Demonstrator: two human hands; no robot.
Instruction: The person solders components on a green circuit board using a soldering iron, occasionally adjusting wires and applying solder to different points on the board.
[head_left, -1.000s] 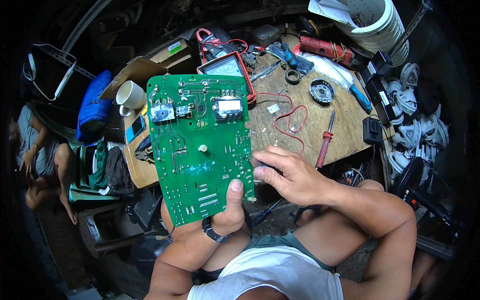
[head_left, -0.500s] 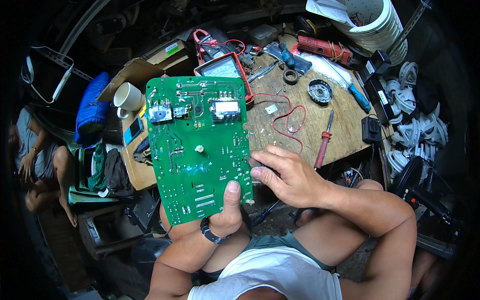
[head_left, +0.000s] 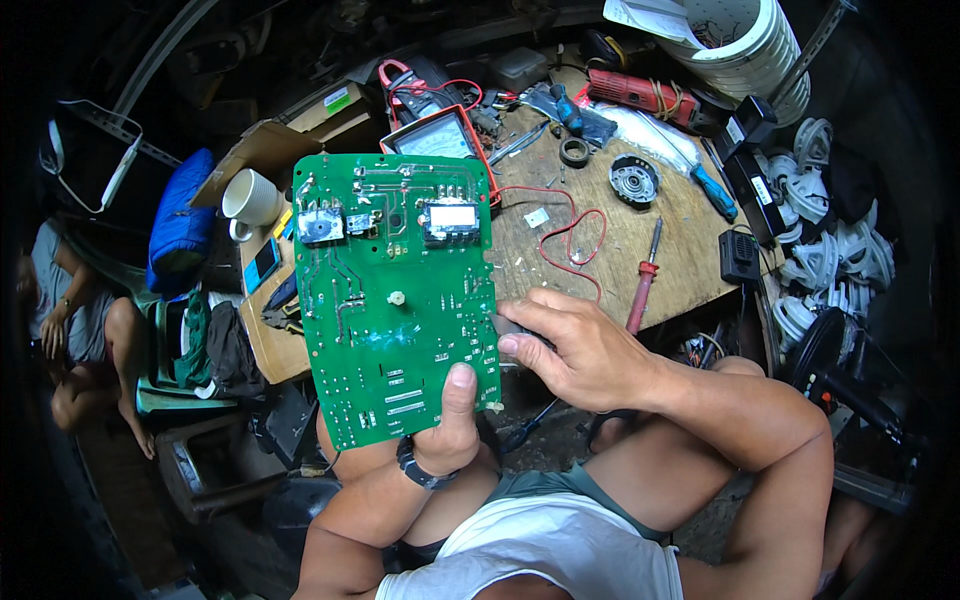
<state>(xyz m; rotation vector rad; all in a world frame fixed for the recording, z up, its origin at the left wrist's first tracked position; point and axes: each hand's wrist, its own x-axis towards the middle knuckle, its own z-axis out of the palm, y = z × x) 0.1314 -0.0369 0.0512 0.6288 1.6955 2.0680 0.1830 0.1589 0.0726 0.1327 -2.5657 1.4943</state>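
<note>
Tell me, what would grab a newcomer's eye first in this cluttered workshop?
The big green circuit board stands out first, held near the middle of the view by the left fingers. At its right edge, the right fingers pinch a small dark object. Beyond, a red-handled soldering iron and a looping red wire lie on the wooden workbench.

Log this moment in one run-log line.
left hand: grips green circuit board at lower right | right hand: pinches small dark object by board's right edge | soldering iron: on wooden table
</note>
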